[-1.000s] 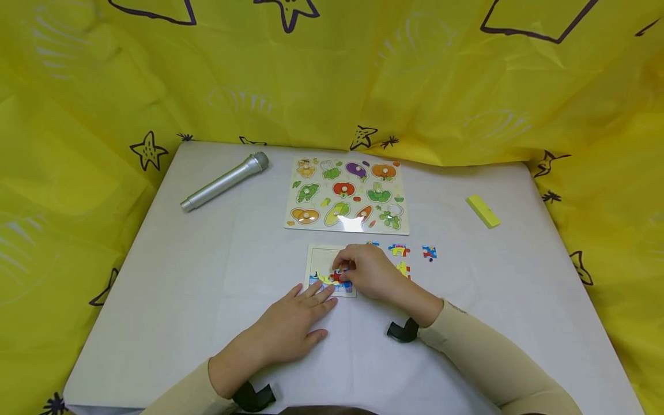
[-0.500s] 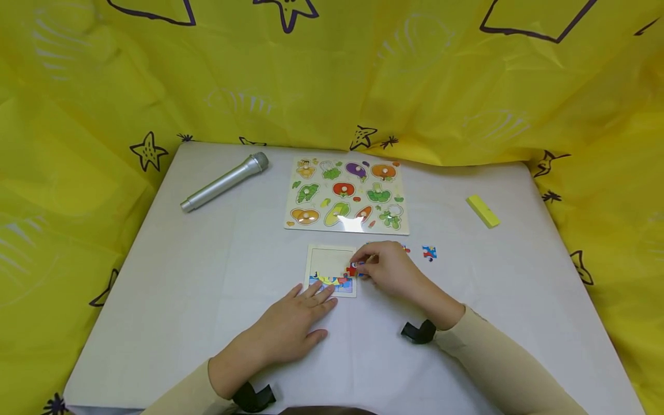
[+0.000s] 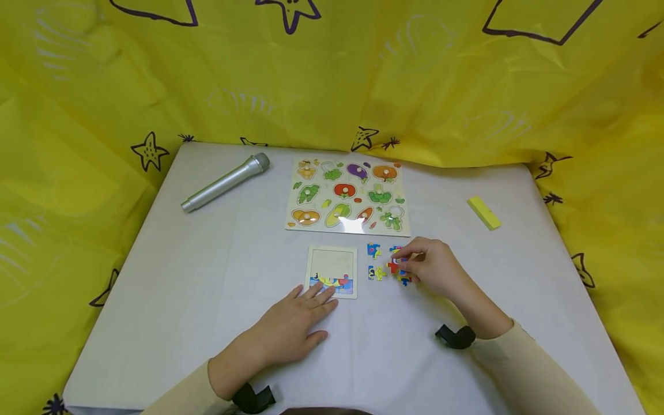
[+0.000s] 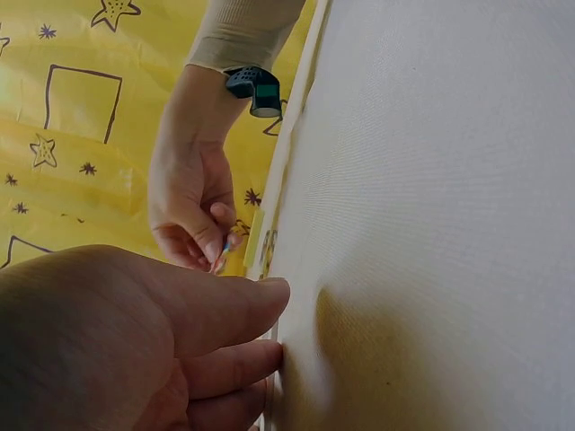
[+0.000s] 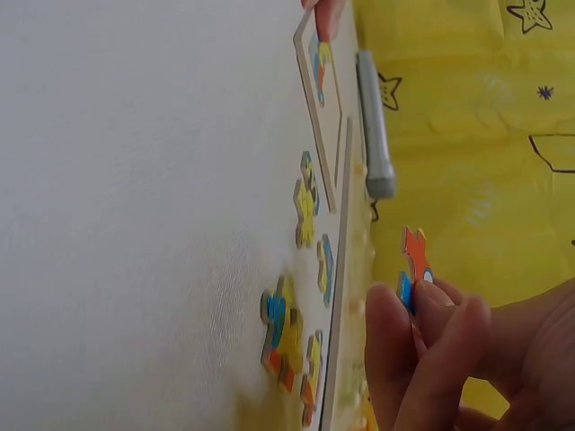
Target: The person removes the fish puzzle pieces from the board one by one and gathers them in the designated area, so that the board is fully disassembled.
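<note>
A small jigsaw tray (image 3: 332, 261) lies mid-table with its bottom row of coloured pieces fitted. My left hand (image 3: 303, 311) rests flat on the table, fingertips touching the tray's near edge (image 5: 322, 22). My right hand (image 3: 427, 266) is to the right of the tray, pinching a red and blue jigsaw piece (image 3: 394, 265) (image 5: 413, 265) above the loose pieces (image 3: 376, 262). In the right wrist view several loose pieces (image 5: 301, 269) lie on the white table under my fingers (image 5: 422, 359). The left wrist view shows my left thumb (image 4: 207, 305) on the table and my right hand (image 4: 193, 202) beyond.
A vegetable peg puzzle board (image 3: 347, 196) lies behind the tray. A silver microphone (image 3: 225, 181) sits at the back left, a yellow block (image 3: 484, 212) at the back right. Yellow star-printed cloth (image 3: 332, 75) surrounds the white table (image 3: 207, 288).
My right hand has lifted a red and blue piece away from the tray and carried it right, over the loose pieces. My left hand has stayed in place.
</note>
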Demonstrator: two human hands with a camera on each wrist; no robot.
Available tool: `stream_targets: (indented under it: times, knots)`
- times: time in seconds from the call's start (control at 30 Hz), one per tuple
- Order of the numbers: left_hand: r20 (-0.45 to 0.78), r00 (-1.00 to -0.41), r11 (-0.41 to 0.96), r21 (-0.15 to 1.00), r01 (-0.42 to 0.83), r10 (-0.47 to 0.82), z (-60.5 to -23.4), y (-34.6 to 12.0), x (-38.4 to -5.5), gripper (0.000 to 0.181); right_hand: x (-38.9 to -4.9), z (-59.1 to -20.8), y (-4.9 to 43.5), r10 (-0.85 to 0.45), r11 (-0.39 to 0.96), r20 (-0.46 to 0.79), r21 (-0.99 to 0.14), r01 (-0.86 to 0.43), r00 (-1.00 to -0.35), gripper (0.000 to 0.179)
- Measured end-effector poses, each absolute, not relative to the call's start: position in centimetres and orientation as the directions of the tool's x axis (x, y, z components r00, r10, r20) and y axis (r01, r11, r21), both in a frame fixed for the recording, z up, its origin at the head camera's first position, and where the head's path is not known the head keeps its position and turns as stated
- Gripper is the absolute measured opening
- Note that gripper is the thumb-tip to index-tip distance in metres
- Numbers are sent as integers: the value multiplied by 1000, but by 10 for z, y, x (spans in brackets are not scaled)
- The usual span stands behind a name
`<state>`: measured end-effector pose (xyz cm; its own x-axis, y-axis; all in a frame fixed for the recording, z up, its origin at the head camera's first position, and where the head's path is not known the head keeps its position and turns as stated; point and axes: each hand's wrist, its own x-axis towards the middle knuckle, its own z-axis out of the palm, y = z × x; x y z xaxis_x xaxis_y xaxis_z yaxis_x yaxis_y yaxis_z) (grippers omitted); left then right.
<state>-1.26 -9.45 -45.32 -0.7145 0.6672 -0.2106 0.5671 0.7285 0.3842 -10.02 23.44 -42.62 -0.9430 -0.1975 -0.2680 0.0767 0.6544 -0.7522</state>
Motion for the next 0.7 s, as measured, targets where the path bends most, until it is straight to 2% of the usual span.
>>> stream_targets:
  times: [0.33, 0.7]
  knots:
    - [-204, -716, 725, 395, 564, 668, -453, -95, -13, 59, -96, -428, 272, -138, 699, -355, -696, 163, -925, 14]
    - [-206, -716, 726, 392, 564, 667, -454, -95, -13, 59, -96, -432, 294, -105, 719, -397, -664, 206, -912, 18]
